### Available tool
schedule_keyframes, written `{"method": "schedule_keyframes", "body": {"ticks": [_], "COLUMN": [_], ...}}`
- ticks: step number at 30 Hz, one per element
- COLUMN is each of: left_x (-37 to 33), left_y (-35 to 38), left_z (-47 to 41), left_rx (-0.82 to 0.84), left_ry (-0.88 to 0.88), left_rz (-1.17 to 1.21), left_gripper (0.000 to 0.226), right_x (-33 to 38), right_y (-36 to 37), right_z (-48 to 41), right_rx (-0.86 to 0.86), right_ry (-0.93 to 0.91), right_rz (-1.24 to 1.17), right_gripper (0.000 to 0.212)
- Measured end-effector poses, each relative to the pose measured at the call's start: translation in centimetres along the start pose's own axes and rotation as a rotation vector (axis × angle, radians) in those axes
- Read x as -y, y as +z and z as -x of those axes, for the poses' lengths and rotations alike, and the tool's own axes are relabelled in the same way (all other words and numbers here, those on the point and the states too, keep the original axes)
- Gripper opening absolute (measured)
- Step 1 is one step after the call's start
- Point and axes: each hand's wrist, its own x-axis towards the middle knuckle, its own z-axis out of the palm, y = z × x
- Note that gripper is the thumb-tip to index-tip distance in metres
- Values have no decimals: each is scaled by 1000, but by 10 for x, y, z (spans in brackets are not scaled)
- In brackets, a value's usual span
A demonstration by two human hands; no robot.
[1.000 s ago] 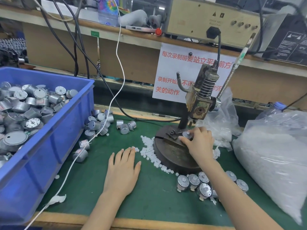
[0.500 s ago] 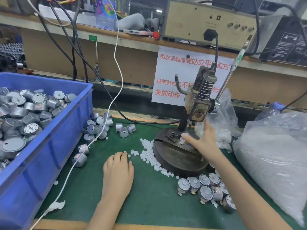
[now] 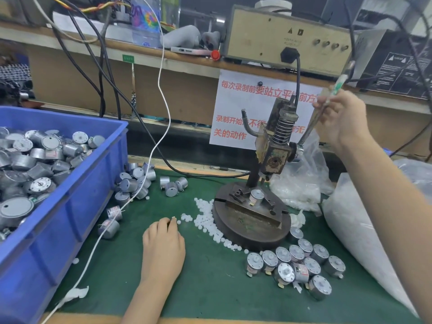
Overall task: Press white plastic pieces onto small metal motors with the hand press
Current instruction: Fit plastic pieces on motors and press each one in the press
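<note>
Gripped in the right hand (image 3: 339, 118) is the press lever (image 3: 333, 95), presumably so the ram can be lowered onto the motor (image 3: 256, 197) seated beneath it, while the left hand (image 3: 163, 244) is laid, fingers bent, beside the white pieces (image 3: 205, 220), though whether one is pinched cannot be told.

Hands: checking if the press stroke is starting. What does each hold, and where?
The right hand grips the press lever on its upper shaft, below the green-taped end. Whether the left hand, on the mat, pinches a white piece cannot be told.
</note>
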Motion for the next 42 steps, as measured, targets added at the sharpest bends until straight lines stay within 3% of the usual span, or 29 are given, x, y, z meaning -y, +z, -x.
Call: {"method": "schedule_keyframes", "body": {"ticks": [6, 13, 17, 19, 21, 23, 27, 30, 35, 38, 42], "left_x": [2, 3, 2, 3, 3, 3, 2, 4, 5, 6, 6], "left_y": [5, 4, 5, 6, 6, 6, 4, 5, 6, 7, 10], "left_z": [0, 2, 2, 1, 1, 2, 2, 2, 0, 1, 0], "left_rx": [75, 143, 132, 164, 155, 122, 156, 117, 154, 172, 154], "left_ry": [-78, -104, -97, -108, -115, -103, -47, -35, -22, 1, -2], "left_rz": [54, 63, 71, 54, 57, 84, 21, 43, 50, 11, 6], "left_gripper": [35, 37, 37, 39, 40, 42, 42, 37, 41, 43, 42], "right_x": [-3, -34, -40, -47, -61, -84, -139, -163, -172, -171, -163], "right_y": [-21, -20, -18, -18, -20, -23, -21, -10, 0, -3, 1], "right_z": [61, 87, 81, 82, 85, 92, 111, 111, 105, 119, 156], "right_rx": [29, -33, -88, -91, -126, -160, 51, 229, 271, 316, 631], "right_ry": [-252, -448, -486, -475, -441, -362, -196, -109, -215, -307, -327], "right_rz": [-42, 97, 109, 158, 258, 464, 886, 1107, 1330, 1277, 1078], "right_gripper": [13, 24, 29, 42, 52, 48, 27, 34, 34, 30, 30]}}
